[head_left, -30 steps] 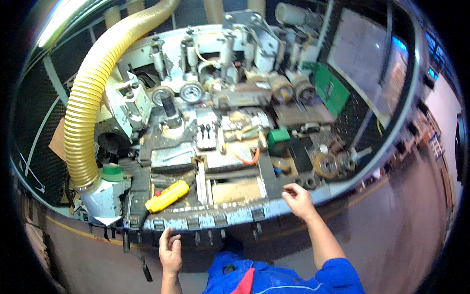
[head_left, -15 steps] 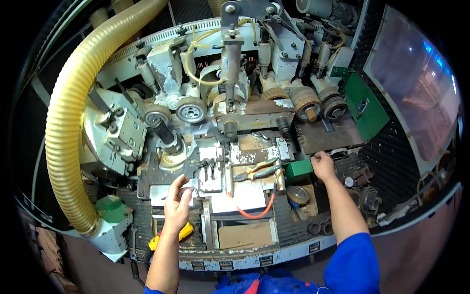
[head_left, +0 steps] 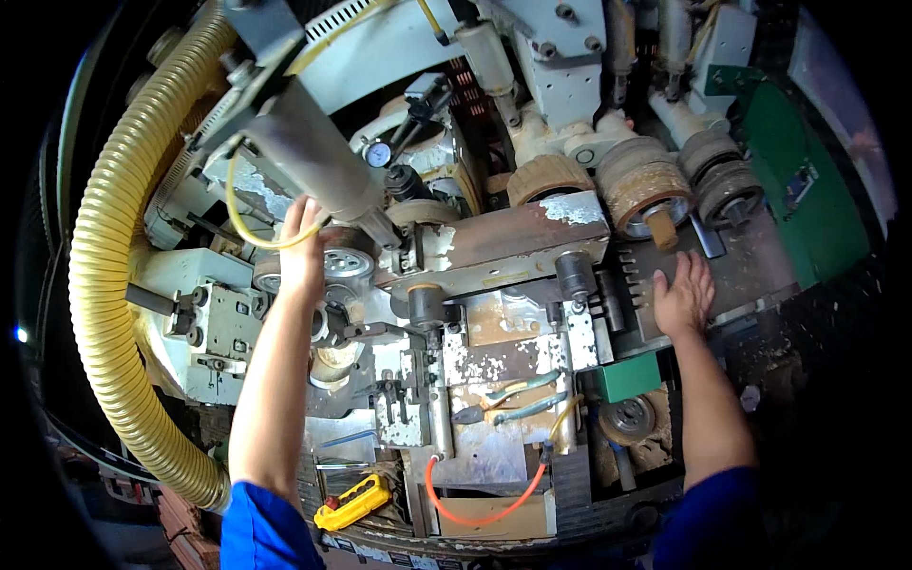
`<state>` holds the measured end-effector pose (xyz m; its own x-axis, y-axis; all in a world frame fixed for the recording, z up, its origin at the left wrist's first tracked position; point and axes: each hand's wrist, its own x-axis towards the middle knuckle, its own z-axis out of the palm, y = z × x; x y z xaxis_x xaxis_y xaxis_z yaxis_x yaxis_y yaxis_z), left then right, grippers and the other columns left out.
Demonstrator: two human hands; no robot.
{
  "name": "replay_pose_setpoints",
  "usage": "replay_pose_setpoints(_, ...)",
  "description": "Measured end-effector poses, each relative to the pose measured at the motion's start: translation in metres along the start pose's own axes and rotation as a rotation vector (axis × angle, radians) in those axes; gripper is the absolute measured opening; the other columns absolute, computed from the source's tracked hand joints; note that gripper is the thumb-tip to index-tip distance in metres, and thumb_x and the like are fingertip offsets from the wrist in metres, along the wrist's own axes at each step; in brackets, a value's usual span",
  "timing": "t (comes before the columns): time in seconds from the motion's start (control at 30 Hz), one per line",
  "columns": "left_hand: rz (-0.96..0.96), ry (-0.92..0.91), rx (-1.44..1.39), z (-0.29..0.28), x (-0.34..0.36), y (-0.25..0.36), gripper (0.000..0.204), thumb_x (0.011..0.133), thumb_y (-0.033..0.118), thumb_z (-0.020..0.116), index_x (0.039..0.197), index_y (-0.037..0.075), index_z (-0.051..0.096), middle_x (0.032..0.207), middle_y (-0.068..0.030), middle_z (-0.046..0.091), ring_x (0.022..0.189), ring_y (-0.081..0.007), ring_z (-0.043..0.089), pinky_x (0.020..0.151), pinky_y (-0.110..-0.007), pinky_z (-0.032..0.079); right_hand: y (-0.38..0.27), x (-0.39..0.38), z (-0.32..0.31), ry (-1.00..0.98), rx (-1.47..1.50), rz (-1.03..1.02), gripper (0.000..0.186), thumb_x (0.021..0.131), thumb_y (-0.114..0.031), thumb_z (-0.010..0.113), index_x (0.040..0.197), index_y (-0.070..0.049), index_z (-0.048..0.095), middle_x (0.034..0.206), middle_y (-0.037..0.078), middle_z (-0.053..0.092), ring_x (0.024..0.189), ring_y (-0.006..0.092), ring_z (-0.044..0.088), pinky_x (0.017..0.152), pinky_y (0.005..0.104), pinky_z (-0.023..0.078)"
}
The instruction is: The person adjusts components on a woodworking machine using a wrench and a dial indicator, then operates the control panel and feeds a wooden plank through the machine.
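My left hand (head_left: 300,249) reaches up beside a grey vertical cylinder (head_left: 309,161) and a thin yellow tube (head_left: 245,233). Its fingers are extended, their tips partly hidden at the cylinder, just above a spoked metal wheel (head_left: 347,263). On the right, my right hand (head_left: 682,294) lies with fingers outstretched on or just over a dark steel plate (head_left: 750,275), below worn rollers (head_left: 641,190) and a short metal rod (head_left: 706,237). Between my arms is a long, rust-marked beam (head_left: 494,237) with two black knobs along its front.
A yellow corrugated duct (head_left: 104,313) curves down the left. Pliers (head_left: 518,408), an orange hose (head_left: 480,518), a yellow control pendant (head_left: 351,503) and a green block (head_left: 627,378) occupy the lower middle. A green panel (head_left: 788,161) stands at the right.
My view has moved in closer over the machine. Both hands moved forward from near the front edge: the left up beside the cylinder, the right past the green block onto the plate, fingers now spread.
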<state>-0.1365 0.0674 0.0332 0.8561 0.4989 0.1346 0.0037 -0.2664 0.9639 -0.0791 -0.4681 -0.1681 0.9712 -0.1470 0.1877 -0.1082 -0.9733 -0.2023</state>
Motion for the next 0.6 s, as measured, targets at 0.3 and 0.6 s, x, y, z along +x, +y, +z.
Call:
replay_pose_setpoints(0.3,-0.02,-0.248,-0.357,0.102,0.117,-0.015,0.072,0.106,0.059,0.047,0.143,-0.003,0.053,0.127,-0.0128,0.065,0.117,-0.0232,0.061,0.105,-0.04,0.045,0.009,0.004,-0.001,0.006,-0.057,0.033,0.061,0.101,-0.04,0.057,0.152,-0.008,0.046,0.164,0.015,0.034,0.154,0.034,0.026,0.125,0.0522,0.019)
replay_pose_setpoints(0.6,-0.05,-0.161,-0.519,0.113,0.116,-0.006,0.043,0.103,0.047,0.062,0.104,0.004,0.065,0.091,-0.006,0.064,0.087,-0.0198,0.06,0.083,-0.036,0.049,0.004,0.006,0.004,0.008,-0.064,0.0,0.062,0.101,-0.04,0.057,0.152,-0.008,0.046,0.164,0.015,0.035,0.154,0.0334,0.026,0.126,0.0514,0.018)
